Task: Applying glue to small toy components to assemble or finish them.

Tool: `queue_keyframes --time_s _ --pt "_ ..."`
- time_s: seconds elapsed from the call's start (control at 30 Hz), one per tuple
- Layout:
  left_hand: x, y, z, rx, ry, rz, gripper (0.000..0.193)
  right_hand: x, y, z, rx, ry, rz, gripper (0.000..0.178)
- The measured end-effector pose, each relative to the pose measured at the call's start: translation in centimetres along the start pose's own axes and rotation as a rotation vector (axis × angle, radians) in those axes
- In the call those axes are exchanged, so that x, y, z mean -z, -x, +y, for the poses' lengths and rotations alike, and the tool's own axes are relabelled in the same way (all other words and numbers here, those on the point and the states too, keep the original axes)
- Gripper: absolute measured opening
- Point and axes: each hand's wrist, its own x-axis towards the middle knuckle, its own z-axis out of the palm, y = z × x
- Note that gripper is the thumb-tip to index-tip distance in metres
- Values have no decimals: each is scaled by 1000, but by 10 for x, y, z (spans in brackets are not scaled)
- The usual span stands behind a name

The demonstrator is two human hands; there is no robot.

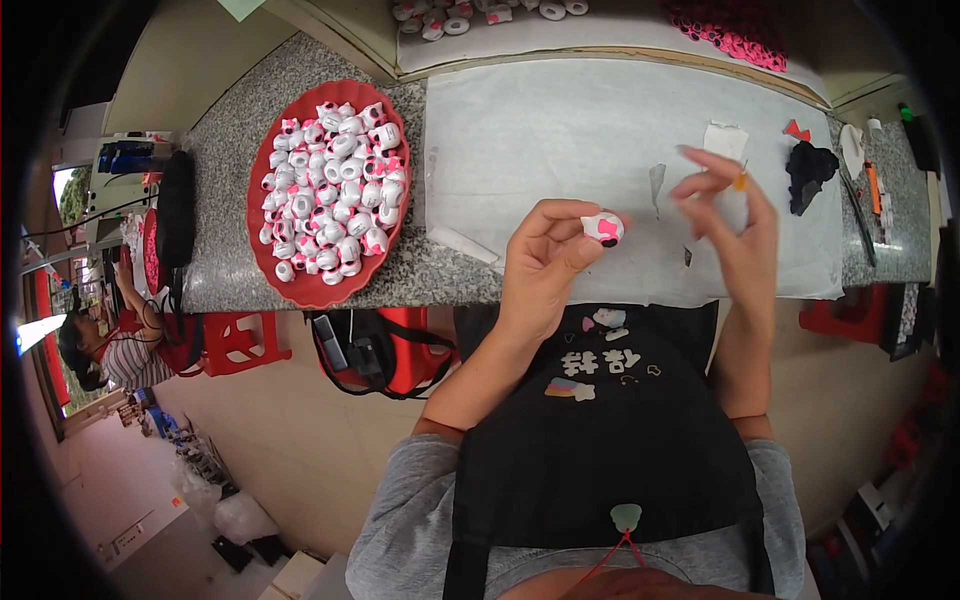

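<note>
Between thumb and fingers, my left hand (545, 265) pinches a small white figurine head (603, 229) with pink and black patches. To the right, my right hand (735, 225) is raised over the white sheet (540, 130), its fingers apart and slightly blurred. No held object shows in it. A small orange-yellow spot (741, 183) appears by its fingers; what it is I cannot make out. On the sheet beneath and beside this hand lie a grey scrap (657, 185) and a small dark piece (687, 258).
Many similar white and pink pieces fill a red oval tray (262, 250) on the left. At the right lie a black cloth (810, 175), an orange-handled tool (873, 188) and a white paper square (725, 139). A shelf above holds more pieces. Another person (130, 345) sits far left.
</note>
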Motion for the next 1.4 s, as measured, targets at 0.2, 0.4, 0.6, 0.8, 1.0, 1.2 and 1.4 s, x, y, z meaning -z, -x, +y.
queue_keyframes --time_s 0.2,0.4,0.6,0.8,1.0,1.2,1.4 --pt "-4 -1 5 40 131 -15 21 42 -16 41 162 890 179 18" --pt "-5 -1 4 10 51 15 23 6 9 16 192 231 66 11" --pt "-9 1 4 -67 -107 55 26 -26 17 9 464 118 -7 20" --pt "-13 2 4 8 -266 30 24 -17 15 12 654 338 13 21" --pt "-17 -1 9 110 -319 25 23 22 -5 7 386 257 -299 15" --pt "-2 -8 30 -31 -293 146 20 84 -30 16 263 719 -13 24" --pt "39 -11 100 -503 -875 513 19 87 -94 21 328 670 6 24"
